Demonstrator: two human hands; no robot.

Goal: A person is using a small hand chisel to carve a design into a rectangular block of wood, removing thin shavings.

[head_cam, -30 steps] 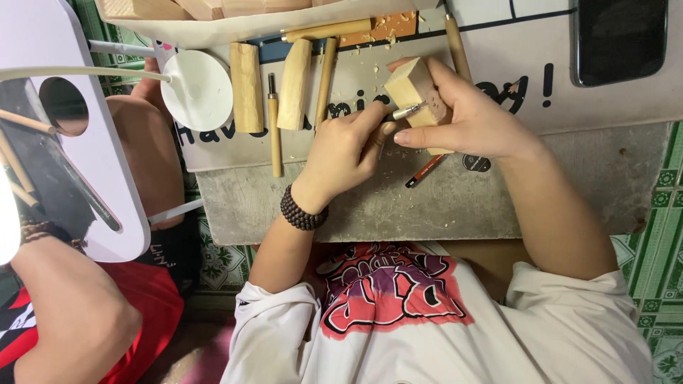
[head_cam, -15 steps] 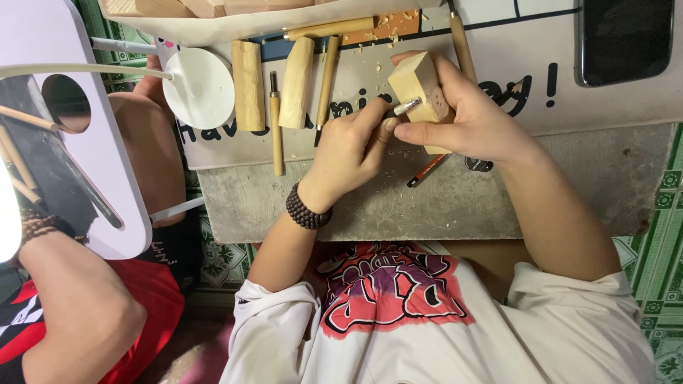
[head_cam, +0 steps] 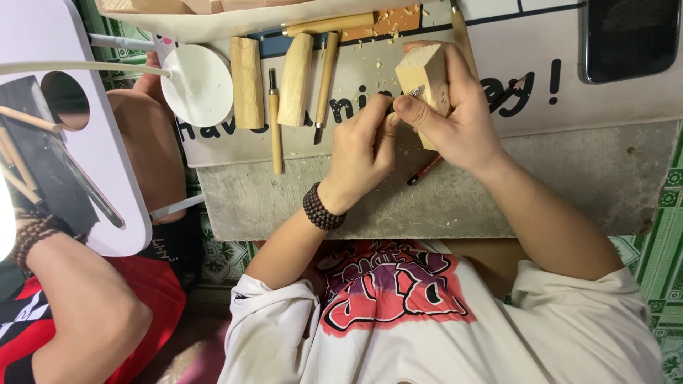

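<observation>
My right hand (head_cam: pixel 466 124) grips a pale wooden block (head_cam: pixel 425 71) and holds it upright above the work mat. My left hand (head_cam: pixel 363 149), with a dark bead bracelet on its wrist, is closed around a small carving tool. The tool's metal tip (head_cam: pixel 416 90) touches the block's near face, beside my right thumb. Fine wood shavings lie scattered on the mat under both hands.
Two rough wooden pieces (head_cam: pixel 247 82) (head_cam: pixel 295 78) and two wooden-handled chisels (head_cam: pixel 274 121) (head_cam: pixel 326 78) lie left of my hands. A red pencil (head_cam: pixel 425 171) rests on the grey slab (head_cam: pixel 569 185). Top right is a dark phone (head_cam: pixel 629 35). Another person's arm (head_cam: pixel 78 306) and a white board (head_cam: pixel 64 121) are at the left.
Both hands and the block have shifted slightly upward and right. The tool tip stays against the block. The other person's arm has moved a little at the left.
</observation>
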